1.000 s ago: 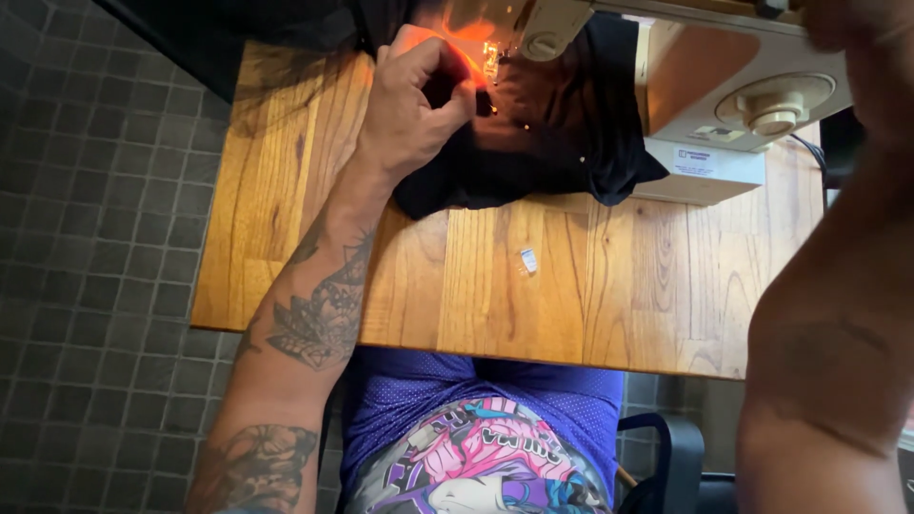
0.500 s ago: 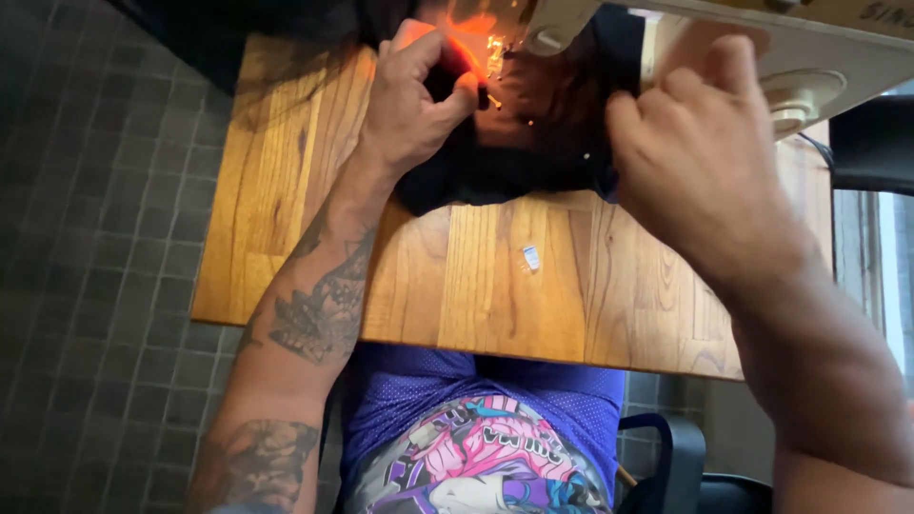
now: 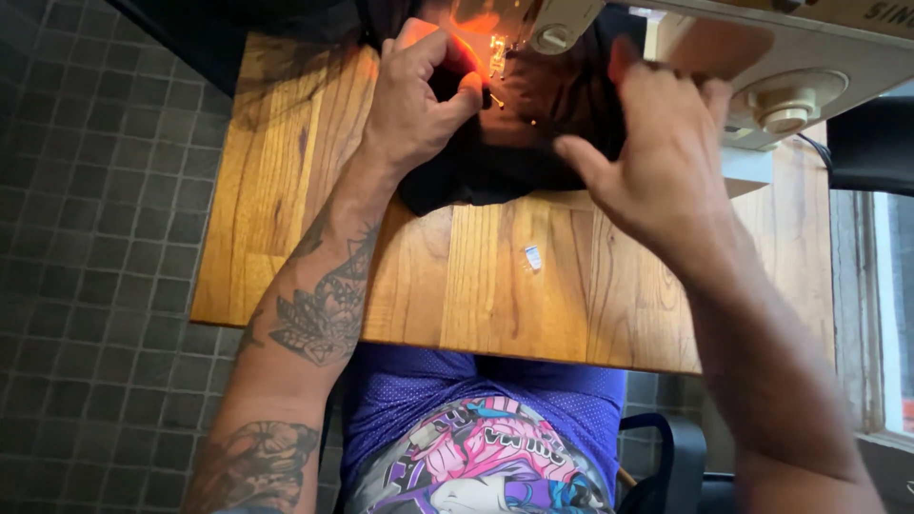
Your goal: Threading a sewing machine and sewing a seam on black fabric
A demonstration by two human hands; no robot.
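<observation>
Wooden tabletop (image 3: 495, 295) fills the middle of the view, plank grain running away from the person; dark tiled floor (image 3: 86, 238) to its left.

Cream sewing machine (image 3: 762, 67) sits at the far right of the tabletop, round dial on its near face, its lamp throwing an orange glow over the needle area.

Black fabric (image 3: 505, 162) lies bunched on the far part of the tabletop, running under the machine's head — its near edge spills onto bare wood between the two hands.

Left hand (image 3: 414, 105), forearm tattooed, rests on the fabric just left of the needle; grip together, thumb and fingers pinching a fold of the cloth in the glow.

Right hand (image 3: 657, 162) lies on the fabric's right side, just below the machine; fingers curled down into the cloth, thumb spread toward the left hand. Whether it pinches the fabric or only presses on it — cannot tell.

Small pale scrap (image 3: 533, 257) lies alone on bare wood, near the fabric's edge.
</observation>
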